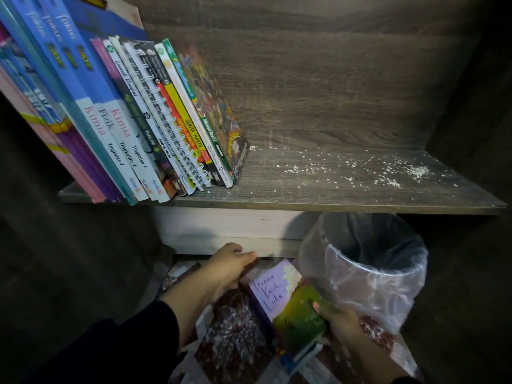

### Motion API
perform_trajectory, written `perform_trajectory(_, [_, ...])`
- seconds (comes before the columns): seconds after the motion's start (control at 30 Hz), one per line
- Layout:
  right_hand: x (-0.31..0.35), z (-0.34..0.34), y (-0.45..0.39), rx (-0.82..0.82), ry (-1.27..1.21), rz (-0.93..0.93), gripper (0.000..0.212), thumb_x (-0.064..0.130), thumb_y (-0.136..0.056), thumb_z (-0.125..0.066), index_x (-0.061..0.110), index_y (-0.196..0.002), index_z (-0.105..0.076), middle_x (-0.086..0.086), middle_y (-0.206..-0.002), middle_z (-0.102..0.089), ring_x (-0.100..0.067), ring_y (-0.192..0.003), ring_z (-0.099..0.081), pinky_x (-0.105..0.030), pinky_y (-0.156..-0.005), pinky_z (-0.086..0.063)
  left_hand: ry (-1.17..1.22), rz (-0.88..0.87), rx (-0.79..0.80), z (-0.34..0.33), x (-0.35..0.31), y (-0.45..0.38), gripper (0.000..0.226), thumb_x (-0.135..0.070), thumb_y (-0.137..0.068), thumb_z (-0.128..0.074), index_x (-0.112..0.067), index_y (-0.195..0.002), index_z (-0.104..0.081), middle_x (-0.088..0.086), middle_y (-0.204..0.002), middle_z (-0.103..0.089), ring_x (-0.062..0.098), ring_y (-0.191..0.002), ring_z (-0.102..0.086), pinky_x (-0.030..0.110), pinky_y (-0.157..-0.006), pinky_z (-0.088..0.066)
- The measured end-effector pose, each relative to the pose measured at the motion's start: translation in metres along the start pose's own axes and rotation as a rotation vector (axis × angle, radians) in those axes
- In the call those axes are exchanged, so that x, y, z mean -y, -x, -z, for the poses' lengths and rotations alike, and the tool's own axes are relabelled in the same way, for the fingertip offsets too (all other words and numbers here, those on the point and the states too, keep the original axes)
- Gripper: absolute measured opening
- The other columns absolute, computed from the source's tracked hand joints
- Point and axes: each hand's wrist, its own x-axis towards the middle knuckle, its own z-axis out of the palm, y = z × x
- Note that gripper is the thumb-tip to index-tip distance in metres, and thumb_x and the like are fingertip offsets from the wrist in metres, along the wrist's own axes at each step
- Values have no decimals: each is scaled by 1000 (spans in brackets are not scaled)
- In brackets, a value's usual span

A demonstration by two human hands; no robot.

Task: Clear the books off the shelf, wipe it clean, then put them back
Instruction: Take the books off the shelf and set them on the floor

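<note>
A row of books (144, 120) leans to the left on the left half of the dark wooden shelf (346, 195). White crumbs (360, 167) are scattered over the bare right half of the shelf. Below the shelf, a small stack of books lies low over the floor, and its top one is a purple and green book (279, 297). My right hand (338, 320) grips the stack at its near right corner, thumb on the cover. My left hand (230, 268) holds the stack's far left edge with fingers reaching forward.
A grey bin lined with a clear plastic bag (368, 270) stands under the shelf on the right, close to my right hand. A dark red patterned mat (235, 336) covers the floor. A white board (221, 231) backs the space under the shelf.
</note>
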Motion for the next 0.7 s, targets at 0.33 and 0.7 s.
perform_trajectory(0.33, [63, -20, 63, 200, 1045, 430, 52, 15, -90, -56, 22, -137, -35, 12, -115, -44, -1, -113, -42, 8, -83, -22, -60, -157, 1, 33, -9, 54, 15, -15, -91, -59, -16, -106, -62, 7, -94, -66, 18, -84, -60, 29, -74, -49])
perform_trajectory(0.7, [229, -88, 150, 150, 812, 944, 14, 15, -89, -62, 21, -95, -73, 23, -84, -64, 27, -69, -54, 4, -71, -40, 18, -660, -487, 94, -101, 123, 23, -5, -89, -59, -21, -74, -66, 9, -83, -71, 26, -83, -68, 41, -83, -56])
